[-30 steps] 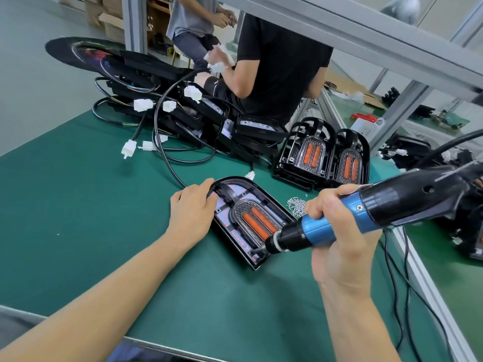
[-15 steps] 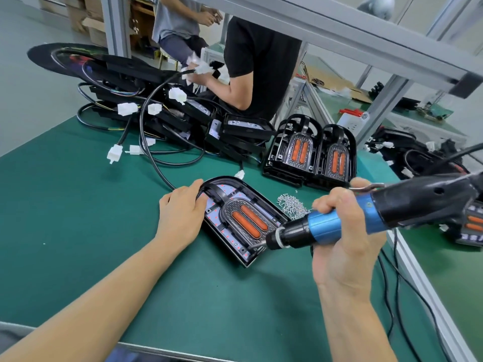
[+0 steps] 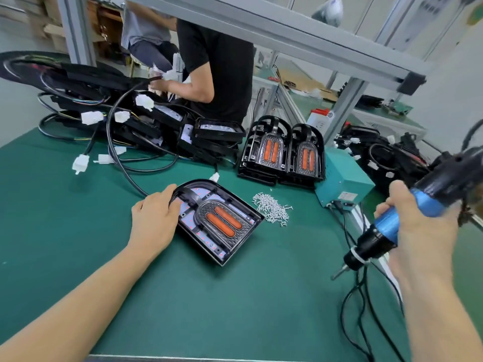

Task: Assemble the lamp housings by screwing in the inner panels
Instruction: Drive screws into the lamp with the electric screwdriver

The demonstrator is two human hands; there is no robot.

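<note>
Head view. The lamp housing lies flat on the green mat, its rounded end toward the left hand and its square end toward the near right. It is steadied by that hand, whose palm rests on the mat while the fingers curl over the rounded rim. The inner panel, with two orange strips, is seated inside the housing. The electric screwdriver is gripped around its blue barrel by the right hand, fingers wrapped fully round it, and is held well apart from the housing, bit pointing down and to the left. Whether a screw is carried on the bit cannot be told.

The step in hand is judged to be fetching a screw for driving. It would be done well if the bit is brought straight down onto a screw in the loose heap of screws just beside the housing's right edge, the housing is kept pinned against twisting, and the driver is stood upright over the panel's hole before the trigger is pressed.

As for containers, none is used for the screws; they are spread bare on the mat. Two finished housings are stood upright behind the heap, each with its panel inside, next to a teal box whose contents are not shown.
</note>
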